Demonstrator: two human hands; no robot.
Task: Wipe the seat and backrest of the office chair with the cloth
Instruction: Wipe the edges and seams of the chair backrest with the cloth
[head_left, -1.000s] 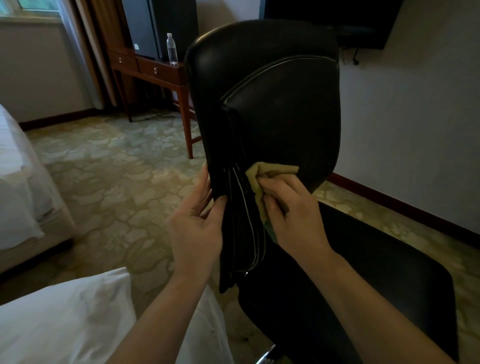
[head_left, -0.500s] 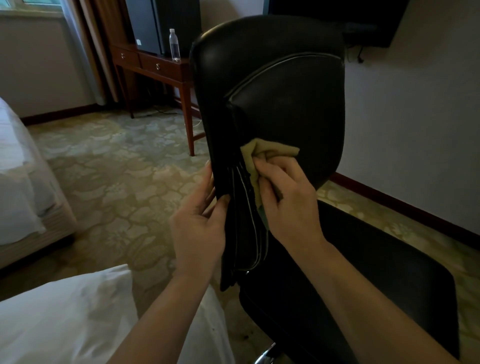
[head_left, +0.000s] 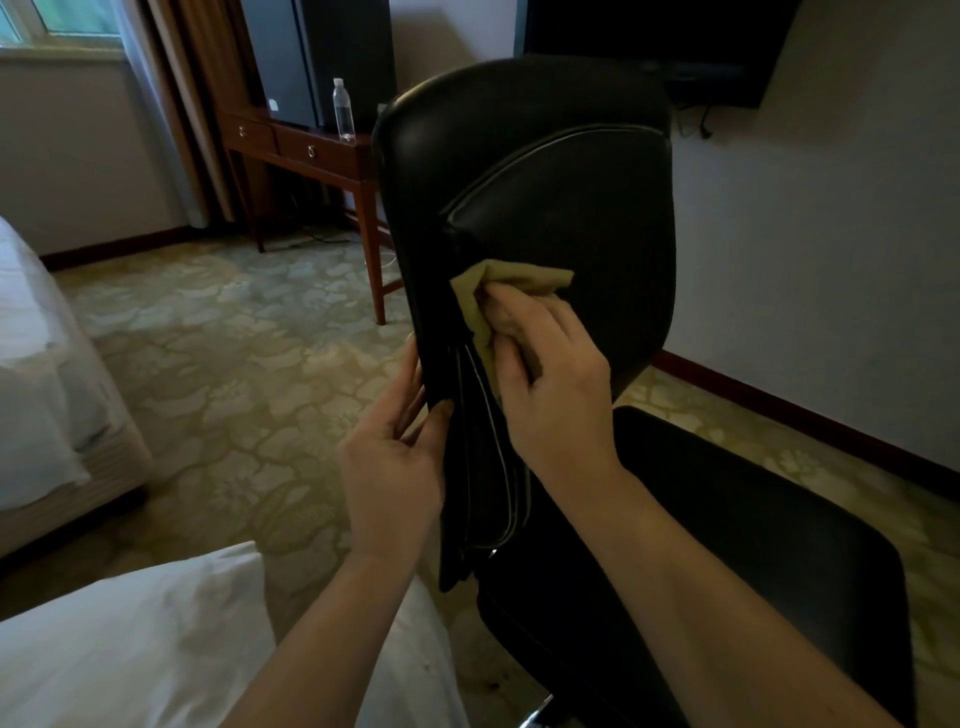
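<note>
The black leather backrest (head_left: 561, 171) of the office chair stands upright in the middle of the view, with white piping along its panel. Its black seat (head_left: 737, 545) lies lower right. My right hand (head_left: 550, 374) presses a crumpled tan cloth (head_left: 514, 280) against the left part of the backrest front. My left hand (head_left: 395, 467) pinches the backrest's left edge (head_left: 441, 415) between thumb and fingers, just below and left of the cloth. Part of the cloth is hidden under my right fingers.
A wooden desk (head_left: 306, 150) with a water bottle (head_left: 343, 111) stands behind the chair on the left. A bed corner (head_left: 47, 395) is at the left edge and white bedding (head_left: 135, 649) at lower left. Patterned carpet (head_left: 234, 364) and a wall (head_left: 810, 249) surround the chair.
My right hand has slid the cloth upward along the backrest. My left hand keeps its grip on the backrest edge.
</note>
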